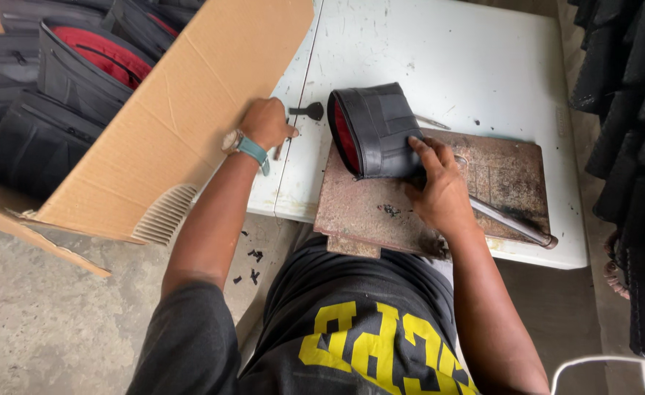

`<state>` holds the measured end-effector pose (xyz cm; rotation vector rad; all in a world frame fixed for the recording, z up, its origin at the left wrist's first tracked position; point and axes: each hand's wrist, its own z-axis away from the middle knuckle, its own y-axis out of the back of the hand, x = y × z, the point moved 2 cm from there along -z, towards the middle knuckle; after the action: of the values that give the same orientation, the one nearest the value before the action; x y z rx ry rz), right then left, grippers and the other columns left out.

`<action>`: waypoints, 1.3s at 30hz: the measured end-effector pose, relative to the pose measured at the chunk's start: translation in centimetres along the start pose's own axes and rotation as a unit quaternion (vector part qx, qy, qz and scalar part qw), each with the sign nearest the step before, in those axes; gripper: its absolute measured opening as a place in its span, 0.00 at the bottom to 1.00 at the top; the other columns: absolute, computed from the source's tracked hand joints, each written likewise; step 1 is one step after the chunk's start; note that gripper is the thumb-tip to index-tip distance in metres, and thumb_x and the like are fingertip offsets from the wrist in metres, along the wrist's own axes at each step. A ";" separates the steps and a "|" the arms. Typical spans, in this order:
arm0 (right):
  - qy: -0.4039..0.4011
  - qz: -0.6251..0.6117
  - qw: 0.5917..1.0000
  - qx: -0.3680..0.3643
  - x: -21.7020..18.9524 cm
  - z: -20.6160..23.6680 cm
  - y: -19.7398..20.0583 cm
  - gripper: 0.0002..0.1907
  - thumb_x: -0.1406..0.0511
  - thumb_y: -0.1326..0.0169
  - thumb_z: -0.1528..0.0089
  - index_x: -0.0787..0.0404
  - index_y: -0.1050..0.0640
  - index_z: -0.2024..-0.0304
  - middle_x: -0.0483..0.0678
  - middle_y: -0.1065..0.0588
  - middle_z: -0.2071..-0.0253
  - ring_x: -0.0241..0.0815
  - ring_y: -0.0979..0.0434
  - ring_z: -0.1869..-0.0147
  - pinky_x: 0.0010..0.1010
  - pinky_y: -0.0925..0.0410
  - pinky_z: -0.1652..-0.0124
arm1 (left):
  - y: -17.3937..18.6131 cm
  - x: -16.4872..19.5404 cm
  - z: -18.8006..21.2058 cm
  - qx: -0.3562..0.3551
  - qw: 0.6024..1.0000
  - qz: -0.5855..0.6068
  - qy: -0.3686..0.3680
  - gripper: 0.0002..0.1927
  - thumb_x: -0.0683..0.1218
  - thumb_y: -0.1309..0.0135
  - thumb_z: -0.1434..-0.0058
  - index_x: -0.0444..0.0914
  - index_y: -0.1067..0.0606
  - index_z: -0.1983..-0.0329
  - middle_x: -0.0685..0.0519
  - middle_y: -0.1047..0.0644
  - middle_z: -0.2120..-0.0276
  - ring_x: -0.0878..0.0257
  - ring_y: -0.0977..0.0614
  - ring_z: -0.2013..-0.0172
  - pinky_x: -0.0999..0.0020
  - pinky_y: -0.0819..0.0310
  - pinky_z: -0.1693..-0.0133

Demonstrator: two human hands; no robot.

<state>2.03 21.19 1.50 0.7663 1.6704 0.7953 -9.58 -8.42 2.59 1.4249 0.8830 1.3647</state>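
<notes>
The right hand (439, 192) presses its spread fingers onto a black bag piece with red lining (375, 132), pinning rather than clasping it where it lies on the far left corner of a rusty metal plate (425, 212). A metal rod (509, 219) lies under that hand, running toward the plate's near right corner. The plate sits at the near edge of the white tabletop (469, 58). The left hand (266, 123), with a teal watch strap at the wrist, curls its fingers against the flap of a cardboard box (183, 110) at the tabletop's left edge; black bags (59, 80) are stacked inside it.
</notes>
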 end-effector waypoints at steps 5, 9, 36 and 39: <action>0.004 0.019 0.999 0.040 2.5 -0.3 -1.8 0.40 0.68 0.34 0.45 0.56 0.31 0.31 0.55 0.32 0.32 0.58 0.26 0.38 0.44 0.30 0.43 | -0.7 -1.0 0.3 -0.014 0.999 0.027 0.032 0.23 0.53 0.29 0.49 0.28 0.21 0.78 0.35 0.19 0.77 0.47 0.13 0.71 0.60 0.19 0.62; 0.042 0.066 0.990 0.113 3.9 -1.1 -3.1 0.31 0.65 0.35 0.39 0.62 0.27 0.33 0.64 0.26 0.40 0.59 0.19 0.49 0.43 0.26 0.53 | -1.2 -1.3 1.2 0.071 0.997 0.027 0.013 0.26 0.53 0.25 0.53 0.27 0.21 0.70 0.36 0.21 0.73 0.46 0.17 0.69 0.57 0.22 0.63; 0.041 0.073 0.992 -0.093 -1.9 -6.9 -7.5 0.44 0.39 0.50 0.37 0.54 0.44 0.28 0.64 0.52 0.23 0.72 0.58 0.21 0.65 0.57 0.32 | 1.0 5.6 12.6 -0.571 0.723 0.252 -0.296 0.25 0.49 0.32 0.46 0.31 0.19 0.48 0.46 0.14 0.60 0.66 0.15 0.61 0.72 0.22 0.59; 0.004 0.094 0.980 -0.174 -1.9 -8.1 -9.1 0.48 0.34 0.51 0.40 0.48 0.47 0.26 0.60 0.50 0.25 0.67 0.62 0.22 0.62 0.65 0.32 | -2.9 3.7 12.3 -0.643 0.687 0.260 -0.217 0.27 0.47 0.32 0.46 0.30 0.21 0.45 0.45 0.15 0.64 0.66 0.18 0.65 0.72 0.25 0.63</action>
<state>-6.29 13.51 -3.36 0.6789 1.4263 1.1881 3.36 -5.89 1.74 0.7139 -0.8345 1.3976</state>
